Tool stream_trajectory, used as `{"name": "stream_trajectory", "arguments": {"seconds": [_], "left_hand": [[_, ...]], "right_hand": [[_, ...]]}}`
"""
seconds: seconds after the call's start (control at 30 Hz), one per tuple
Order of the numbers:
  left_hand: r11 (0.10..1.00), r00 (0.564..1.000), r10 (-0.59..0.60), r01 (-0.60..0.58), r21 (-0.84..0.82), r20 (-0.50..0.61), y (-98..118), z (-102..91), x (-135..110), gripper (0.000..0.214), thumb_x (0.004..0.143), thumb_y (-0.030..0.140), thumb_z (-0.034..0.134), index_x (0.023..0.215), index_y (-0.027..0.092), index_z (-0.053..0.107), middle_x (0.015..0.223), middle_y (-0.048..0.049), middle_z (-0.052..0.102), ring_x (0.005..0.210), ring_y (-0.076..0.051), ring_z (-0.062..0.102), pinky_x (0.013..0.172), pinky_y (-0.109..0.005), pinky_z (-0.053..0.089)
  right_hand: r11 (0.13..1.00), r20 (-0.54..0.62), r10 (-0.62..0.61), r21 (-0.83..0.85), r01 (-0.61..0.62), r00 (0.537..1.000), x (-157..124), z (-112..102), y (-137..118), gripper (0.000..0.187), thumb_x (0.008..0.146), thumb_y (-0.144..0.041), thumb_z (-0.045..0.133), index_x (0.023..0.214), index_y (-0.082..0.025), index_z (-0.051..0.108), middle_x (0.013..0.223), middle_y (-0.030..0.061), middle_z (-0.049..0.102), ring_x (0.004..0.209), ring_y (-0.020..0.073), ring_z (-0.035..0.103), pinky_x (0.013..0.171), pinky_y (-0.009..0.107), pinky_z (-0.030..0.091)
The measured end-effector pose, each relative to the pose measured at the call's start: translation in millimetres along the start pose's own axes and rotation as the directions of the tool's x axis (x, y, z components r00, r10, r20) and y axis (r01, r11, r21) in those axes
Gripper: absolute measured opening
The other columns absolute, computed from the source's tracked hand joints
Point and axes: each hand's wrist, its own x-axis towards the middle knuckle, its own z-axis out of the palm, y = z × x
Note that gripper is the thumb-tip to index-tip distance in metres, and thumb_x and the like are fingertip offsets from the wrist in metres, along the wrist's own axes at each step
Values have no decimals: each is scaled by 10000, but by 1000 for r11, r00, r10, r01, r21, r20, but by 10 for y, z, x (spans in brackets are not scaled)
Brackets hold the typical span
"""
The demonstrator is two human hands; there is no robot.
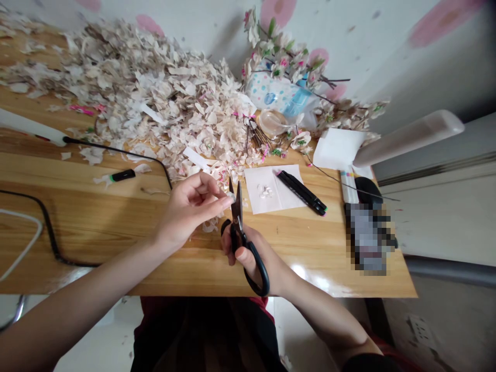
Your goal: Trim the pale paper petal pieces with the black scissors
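My right hand (256, 258) is closed around black-handled scissors (237, 222), thumb and fingers in the loops. The blades point away from me and stand slightly apart. Between the thumb and fingertips of my left hand (197, 201) is a small whitish piece (231, 197), right beside the blades; its exact shape is mostly hidden. Behind both hands lies a large heap of pale petal-like cuttings (186, 108). A white paper sheet (258, 201) with a few tiny white bits (265, 191) rests right of the blades, with black marker pens (302, 192) lying across its edge.
Artificial flower branches (282, 62) and a dotted packet (267, 90) stand by the wall. A black cable (50, 232) crosses the left side of the wooden table (310, 248). A marker cap (123, 175) lies at left; a black mouse (368, 190) and blurred object (368, 240) are at right.
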Motion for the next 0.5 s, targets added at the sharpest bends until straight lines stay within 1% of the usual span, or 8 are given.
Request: {"name": "stream_trajectory", "arguments": {"seconds": [0.17, 0.33, 0.5], "left_hand": [[1000, 999, -8, 7, 21, 35, 8, -33, 14, 238, 709, 208, 772, 709, 184, 535, 683, 33, 605, 566, -67, 446, 515, -176, 327], [999, 996, -19, 17, 31, 85, 22, -62, 50, 218, 702, 202, 773, 739, 177, 559, 686, 36, 594, 575, -65, 444, 519, -170, 336], [998, 993, -56, 53, 34, 102, 52, -77, 86, 224, 690, 193, 769, 763, 178, 557, 674, 40, 606, 576, -66, 473, 525, -165, 357]], "right_hand": [[1000, 10, -9, 5, 9, 1000, -1, -14, -8, 593, 847, -770, 382, 805, -185, 472, 746, 14, 466, 645, 152, 434, 597, 285, 376], [1000, 33, -10, -7, 10, 999, -10, -42, -22, 601, 845, -778, 369, 796, -188, 472, 709, 1, 468, 623, 146, 423, 583, 279, 358], [998, 47, 47, 26, -48, 998, -23, -64, -84, 583, 830, -775, 406, 808, -197, 482, 658, -16, 475, 590, 142, 425, 568, 268, 352]]}}
